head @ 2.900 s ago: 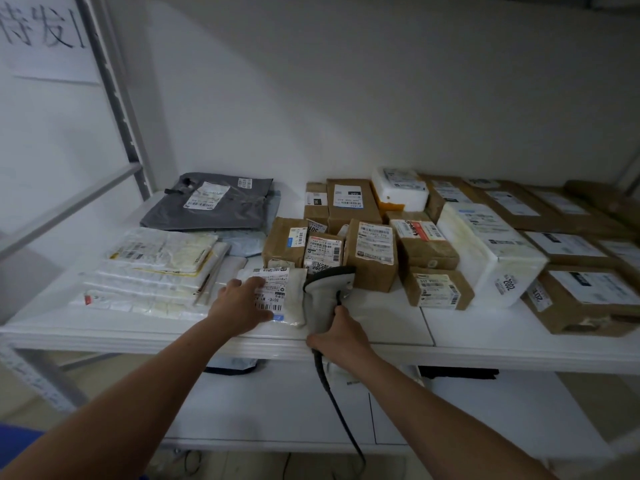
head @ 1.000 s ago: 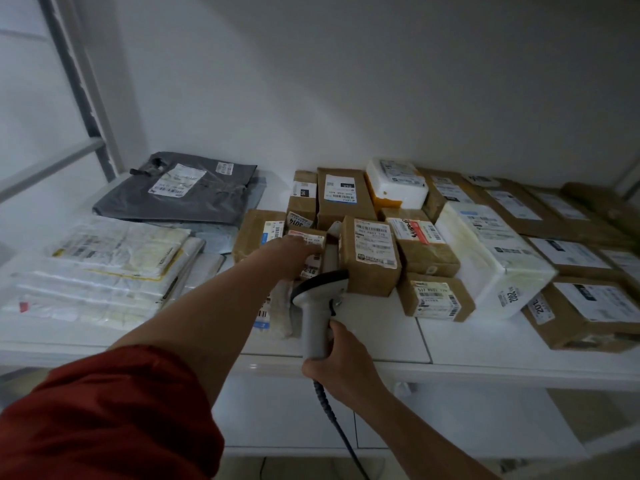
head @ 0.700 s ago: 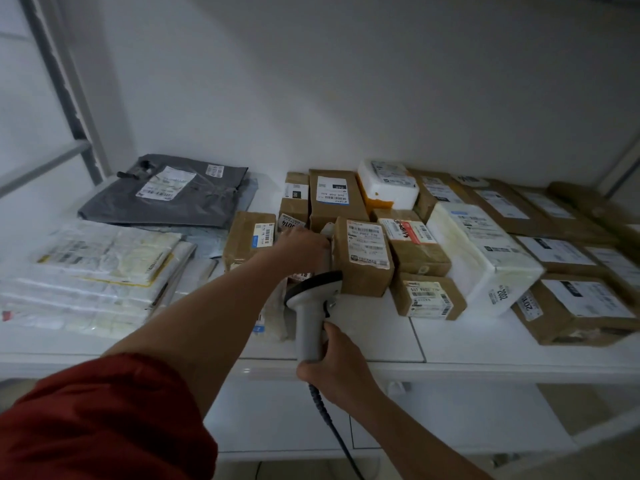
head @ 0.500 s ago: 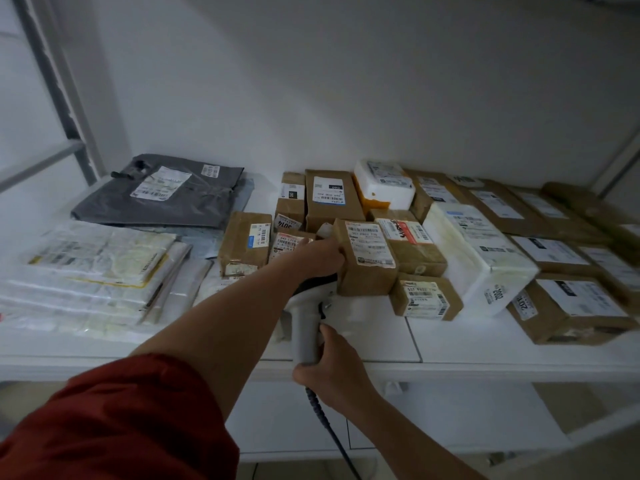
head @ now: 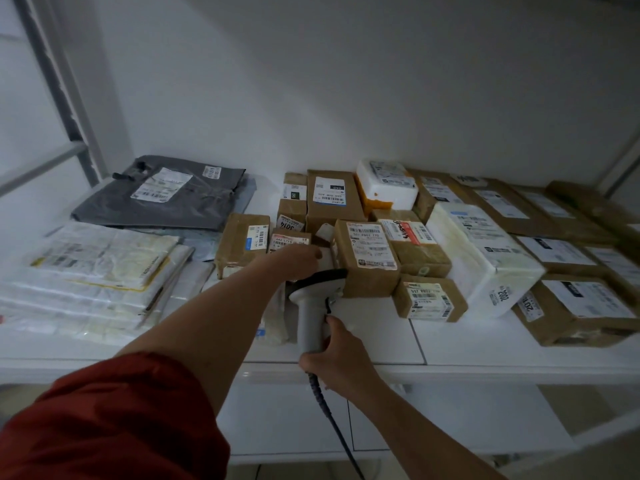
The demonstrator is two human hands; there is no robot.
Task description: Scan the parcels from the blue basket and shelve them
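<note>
Parcels [head: 485, 251] lie in rows across the white shelf [head: 485, 341], most labels up, so much of the shelving looks done; the blue basket is not in view, remainder unknown. Left hand [head: 294, 263] reaches among the brown boxes [head: 367, 258], fingers bent against a white packet [head: 325, 233] wedged upright there; whether it actually grips cannot be told. Right hand [head: 337, 358] is wrapped round the scanner [head: 310, 317] handle, scanner head just beside the boxes.

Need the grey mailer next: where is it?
In the head view, the grey mailer lies back left on the shelf, behind the white mailer stack.
</note>
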